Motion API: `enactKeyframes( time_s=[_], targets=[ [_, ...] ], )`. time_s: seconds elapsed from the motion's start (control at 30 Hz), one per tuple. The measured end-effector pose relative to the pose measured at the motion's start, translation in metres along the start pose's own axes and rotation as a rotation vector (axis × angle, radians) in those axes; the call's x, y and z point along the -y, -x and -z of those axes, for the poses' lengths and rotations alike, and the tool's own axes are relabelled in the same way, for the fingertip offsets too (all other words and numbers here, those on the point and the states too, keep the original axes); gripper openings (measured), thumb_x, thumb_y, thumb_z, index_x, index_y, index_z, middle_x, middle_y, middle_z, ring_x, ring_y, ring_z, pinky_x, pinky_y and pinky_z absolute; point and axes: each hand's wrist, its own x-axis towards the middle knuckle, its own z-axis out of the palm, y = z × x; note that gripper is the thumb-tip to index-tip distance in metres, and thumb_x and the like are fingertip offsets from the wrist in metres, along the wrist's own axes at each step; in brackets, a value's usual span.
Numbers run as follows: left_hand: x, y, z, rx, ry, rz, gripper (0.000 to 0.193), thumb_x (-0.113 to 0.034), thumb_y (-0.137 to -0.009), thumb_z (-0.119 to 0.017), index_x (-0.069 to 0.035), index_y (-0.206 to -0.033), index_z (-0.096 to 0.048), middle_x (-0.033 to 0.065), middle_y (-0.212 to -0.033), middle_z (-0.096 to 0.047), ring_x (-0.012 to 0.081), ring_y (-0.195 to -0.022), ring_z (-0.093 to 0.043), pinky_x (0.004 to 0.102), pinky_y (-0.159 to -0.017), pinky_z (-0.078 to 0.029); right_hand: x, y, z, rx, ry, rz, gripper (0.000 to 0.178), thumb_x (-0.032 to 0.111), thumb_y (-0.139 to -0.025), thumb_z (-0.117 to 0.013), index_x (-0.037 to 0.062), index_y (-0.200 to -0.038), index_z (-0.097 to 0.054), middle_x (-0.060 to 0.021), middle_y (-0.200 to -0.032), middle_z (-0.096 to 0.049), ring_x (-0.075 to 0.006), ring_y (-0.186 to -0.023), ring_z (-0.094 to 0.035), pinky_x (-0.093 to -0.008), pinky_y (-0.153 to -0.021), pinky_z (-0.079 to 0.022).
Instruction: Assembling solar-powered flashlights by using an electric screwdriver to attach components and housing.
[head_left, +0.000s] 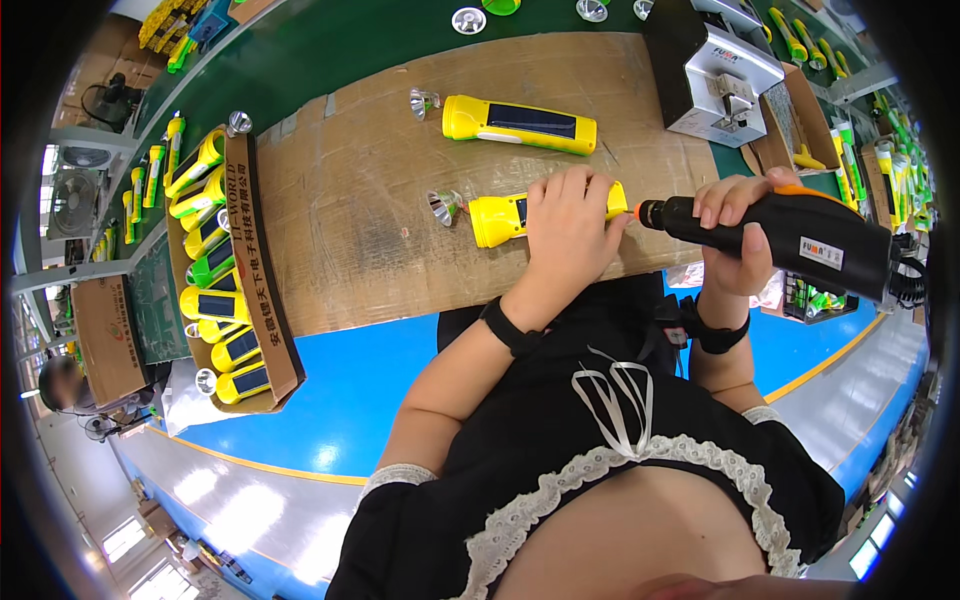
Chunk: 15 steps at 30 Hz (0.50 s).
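My left hand (pixel 572 222) is wrapped over a yellow flashlight (pixel 494 219) that lies on a cardboard sheet, pressing it down. A silver reflector (pixel 442 208) hangs loose from the flashlight's left end. In my right hand (pixel 738 222) is a black electric screwdriver (pixel 800 235), held level. Its tip meets, or nearly meets, the flashlight's right end beside my left thumb; whether it touches a screw I cannot tell. Farther back lies a second yellow flashlight (pixel 520 124) with a dark solar panel, its reflector (pixel 423 103) also loose at the left.
On the left stands a carton (pixel 262 290) holding several yellow flashlights. At the back right is a black and silver screw-feeder-like machine (pixel 715 80), with an open cardboard box (pixel 800 125) beside it. Loose reflectors (pixel 468 20) sit along the green tabletop (pixel 380 45). A cable leaves the screwdriver's rear.
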Motion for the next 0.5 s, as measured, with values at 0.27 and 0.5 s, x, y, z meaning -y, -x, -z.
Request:
enactKeyframes(
  time_s=[0.27, 0.5],
  targets=[
    [0.0, 0.001, 0.003, 0.057, -0.002, 0.015, 0.043, -0.028, -0.062, -0.077, -0.011, -0.098, -0.06, 0.0044, -0.093, -0.056, 0.0236, -0.088, -0.053, 0.0372, -0.076, -0.035, 0.009, -0.006, 0.001, 0.035, -0.079, 0.021, 0.055, 0.021, -0.082, -0.062, 0.0037, -0.125, -0.033, -0.0074, -0.079, -0.05, -0.0192, -0.067, -0.053, -0.034, -0.065, -0.045],
    [0.004, 0.004, -0.002, 0.138, -0.077, -0.014, 0.052, -0.03, -0.061, -0.077, -0.008, -0.103, -0.057, 0.006, -0.095, -0.056, 0.0237, -0.09, -0.053, 0.0382, -0.083, -0.036, -0.002, -0.001, -0.007, 0.005, -0.015, -0.062, 0.05, 0.017, -0.083, -0.062, 0.0038, -0.122, -0.034, -0.0077, -0.076, -0.05, -0.0185, -0.067, -0.052, -0.0338, -0.066, -0.045]
  ],
)
